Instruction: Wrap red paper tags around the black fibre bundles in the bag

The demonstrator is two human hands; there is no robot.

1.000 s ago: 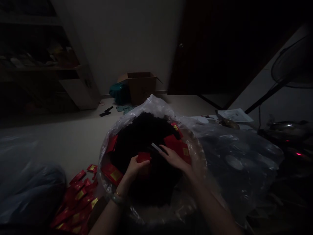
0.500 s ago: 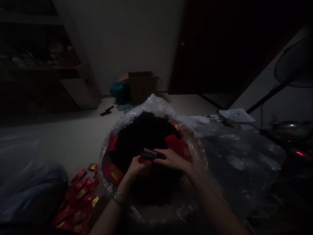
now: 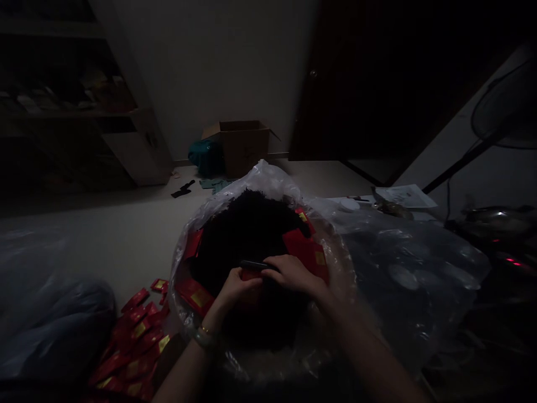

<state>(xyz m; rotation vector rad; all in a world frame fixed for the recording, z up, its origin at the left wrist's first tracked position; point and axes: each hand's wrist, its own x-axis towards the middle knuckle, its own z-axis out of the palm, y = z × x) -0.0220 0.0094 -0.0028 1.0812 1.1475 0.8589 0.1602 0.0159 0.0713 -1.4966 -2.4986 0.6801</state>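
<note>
In dim light my left hand (image 3: 237,284) pinches a small red packet (image 3: 250,275) over a heap of dark loose material (image 3: 247,235) in a clear plastic bag (image 3: 268,184). My right hand (image 3: 293,274) is closed on a thin dark flat tool (image 3: 253,264) lying across the packet's top. Both hands meet at the packet. Red packets with gold squares (image 3: 308,249) line the bag's inner wall.
A pile of red packets (image 3: 134,347) lies on the floor at lower left beside a bluish bag (image 3: 50,324). An open cardboard box (image 3: 241,145) stands by the far wall. Crumpled clear plastic (image 3: 411,268), papers (image 3: 405,196) and a fan stand (image 3: 474,151) sit on the right.
My right hand moved left with the thin tool until it met the red packet in my left hand; the tool now lies flat across the packet.
</note>
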